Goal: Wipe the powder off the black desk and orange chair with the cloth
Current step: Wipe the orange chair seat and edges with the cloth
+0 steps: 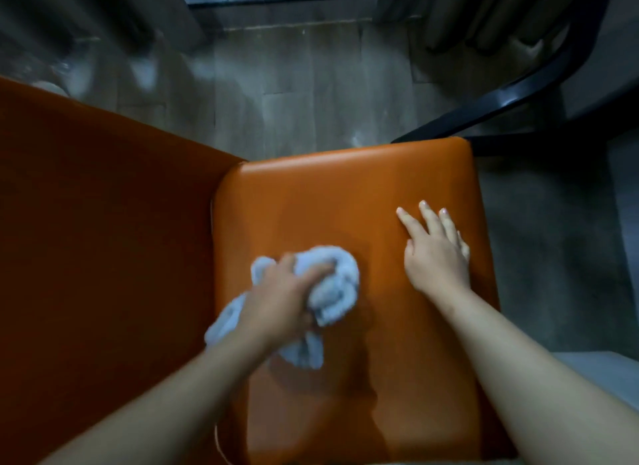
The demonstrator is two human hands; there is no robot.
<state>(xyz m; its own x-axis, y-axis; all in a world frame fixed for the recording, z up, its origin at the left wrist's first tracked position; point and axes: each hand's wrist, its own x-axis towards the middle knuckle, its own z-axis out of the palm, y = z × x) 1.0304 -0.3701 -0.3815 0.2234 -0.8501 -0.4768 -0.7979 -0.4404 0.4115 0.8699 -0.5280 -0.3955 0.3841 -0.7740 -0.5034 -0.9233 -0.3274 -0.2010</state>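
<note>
Here you are over the orange chair (345, 195), looking straight down on its seat; everything counts from that seat. Your left hand (283, 302) is on the seat's left half, close to where it meets the backrest (103, 222); its fingers are curled round the cloth (337, 286), thumb side over the top, gripping a loose bundle and pressing it onto the leather. The cloth is bunched, not flat; its long axis runs on a diagonal, from a tail by your wrist at the near left to the fat wad past your knuckles at the far right.

Your right hand (436, 257) lies on the seat's right half, near the right edge; its fingers (428, 219) are straight and spread, palm down, holding nothing, and I'd say it is bracing the chair.

Now the part that matters; the wad leads the left hand, pointing toward the seat's middle and far edge, so the bare leather ahead of it is the natural next sweep, and the left hand is the one to take it. The right hand sits in that path on the right side; you'd likely need to lift it.

Powder on the seat is hard to make out; a faint dull patch shows toward the near edge, behind the cloth. Beyond the far edge, pale smudges lie on the floor (294, 84); a black frame (518, 91) curves past the far right corner.
</note>
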